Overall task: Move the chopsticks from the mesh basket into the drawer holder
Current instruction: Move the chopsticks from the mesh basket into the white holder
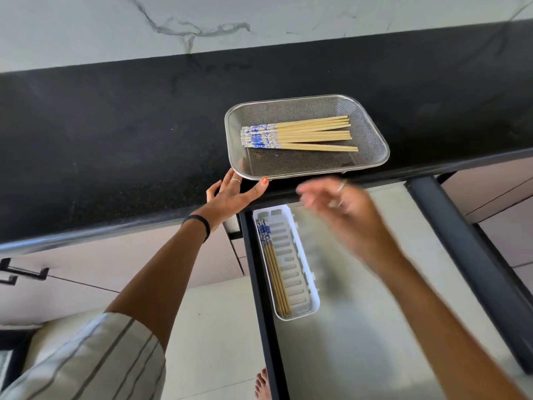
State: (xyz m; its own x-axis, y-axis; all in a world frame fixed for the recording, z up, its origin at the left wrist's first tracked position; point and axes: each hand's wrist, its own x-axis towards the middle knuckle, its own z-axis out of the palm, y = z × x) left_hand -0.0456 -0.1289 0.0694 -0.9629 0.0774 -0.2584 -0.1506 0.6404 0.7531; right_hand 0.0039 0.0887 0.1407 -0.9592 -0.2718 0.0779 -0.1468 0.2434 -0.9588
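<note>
A steel mesh basket [372, 134] sits near the front edge of the black counter. Several wooden chopsticks with blue-and-white ends [297, 134] lie across its upper half. Below, in the open drawer, a white slotted holder [300, 284] has several chopsticks [274, 272] along its left side. My left hand [230, 194] rests on the counter edge, fingers straight, thumb and fingertips touching the basket's near left corner. My right hand [343, 209] is blurred, hanging over the drawer just below the basket, fingers loosely spread and holding nothing.
The drawer [375, 327] has a pale floor and dark metal side rails [461, 255]. Beige cabinet fronts with black handles [26, 272] lie to the left. A marble wall rises behind the counter. A bare foot [262, 385] shows on the floor.
</note>
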